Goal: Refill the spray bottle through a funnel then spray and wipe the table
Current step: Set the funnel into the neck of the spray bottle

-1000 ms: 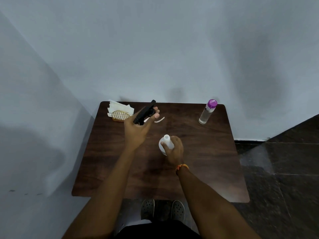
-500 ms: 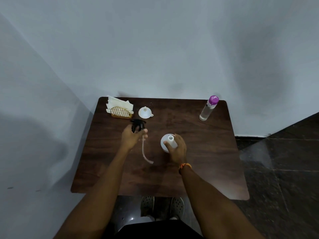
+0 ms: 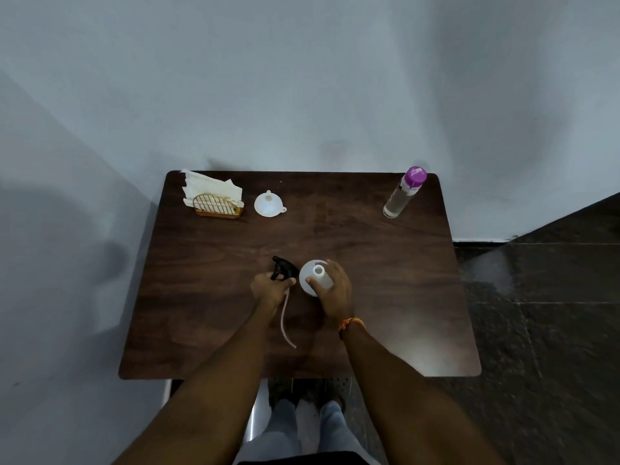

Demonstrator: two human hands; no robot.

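My left hand [image 3: 272, 290] has lowered the black trigger sprayer head [image 3: 284, 268] with its pale dip tube to the dark wood table [image 3: 385, 280], still gripped. Right hand [image 3: 330, 290] clasps the uncapped white plastic spray bottle [image 3: 313, 276] mid-table. Small white funnel [image 3: 268, 203] next, I'd judge.

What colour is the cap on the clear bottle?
Purple cap, seen in the head view.

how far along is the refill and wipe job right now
Done: the spray head is off the white spray bottle, whose neck is open. In hand: the left hand holds the spray head low by the table, its tube trailing; the right hand steadies the bottle. Left: the funnel isn't placed, the purple-capped bottle is capped, and the napkins sit in their holder.
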